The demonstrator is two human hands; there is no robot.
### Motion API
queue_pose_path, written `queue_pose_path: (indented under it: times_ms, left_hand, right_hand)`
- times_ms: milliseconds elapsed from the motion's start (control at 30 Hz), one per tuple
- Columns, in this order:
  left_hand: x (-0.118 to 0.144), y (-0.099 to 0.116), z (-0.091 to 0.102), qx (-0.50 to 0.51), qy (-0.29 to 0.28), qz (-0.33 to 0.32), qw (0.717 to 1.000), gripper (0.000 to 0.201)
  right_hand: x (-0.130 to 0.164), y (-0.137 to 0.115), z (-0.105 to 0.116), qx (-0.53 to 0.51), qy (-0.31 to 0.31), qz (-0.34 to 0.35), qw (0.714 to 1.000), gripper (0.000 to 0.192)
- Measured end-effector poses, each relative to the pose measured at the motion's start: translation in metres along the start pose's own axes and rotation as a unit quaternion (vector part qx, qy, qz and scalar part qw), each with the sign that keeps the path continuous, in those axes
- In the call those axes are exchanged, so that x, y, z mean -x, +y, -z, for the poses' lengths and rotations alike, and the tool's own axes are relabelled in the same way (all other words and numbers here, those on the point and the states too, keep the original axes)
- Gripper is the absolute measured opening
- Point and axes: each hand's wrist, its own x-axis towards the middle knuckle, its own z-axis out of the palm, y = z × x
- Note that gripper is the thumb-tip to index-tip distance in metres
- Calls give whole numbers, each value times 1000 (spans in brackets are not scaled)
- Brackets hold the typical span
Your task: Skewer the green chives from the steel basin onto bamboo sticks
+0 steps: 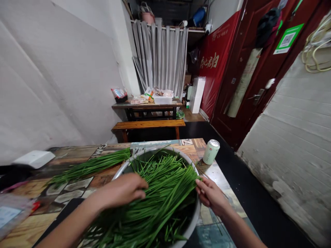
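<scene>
Sorting step, I judge: left hand [124, 191] lies curled on chives [160, 193] in bowl [192, 225]; right hand [210, 194] pinches stalk ends at bowl rim. Next move needs firm grip before lifting a bunch clear of bowl.

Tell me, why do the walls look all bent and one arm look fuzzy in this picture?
In the head view, the wide lens bows the walls and door outward near the edges; the left hand and its forearm are smeared by motion blur above the chives in the metal bowl; the right hand and the green can look sharper; the far table is lit evenly, without harsh glare.
</scene>
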Motion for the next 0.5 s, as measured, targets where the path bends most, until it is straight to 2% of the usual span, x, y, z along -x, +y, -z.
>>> queue_pose_path:
  times_ms: [33,100,167,233,333,400,500]
  left_hand:
    - [-22,-1,1,11,-10,-30,999,13]
    - [-68,-5,-8,38,36,-39,998,19]
    - [-107,-13,-27,42,83,-22,995,22]
    - [-134,-23,-49,45,124,-9,991,24]
    - [-151,-34,-70,46,116,-16,992,25]
    - [-152,-36,-72,28,120,-19,992,25]
    - [-148,-38,-68,8,153,35,988,24]
  right_hand:
    - [-5,-3,1,23,9,17,1000,34]
    - [-13,-7,3,61,30,49,996,33]
    - [-19,-10,4,81,36,62,994,32]
    - [-24,-10,4,88,38,63,993,31]
    - [-27,-8,4,87,46,61,993,29]
    - [-27,-7,4,82,49,60,994,28]
    - [-24,-6,5,71,48,60,995,28]
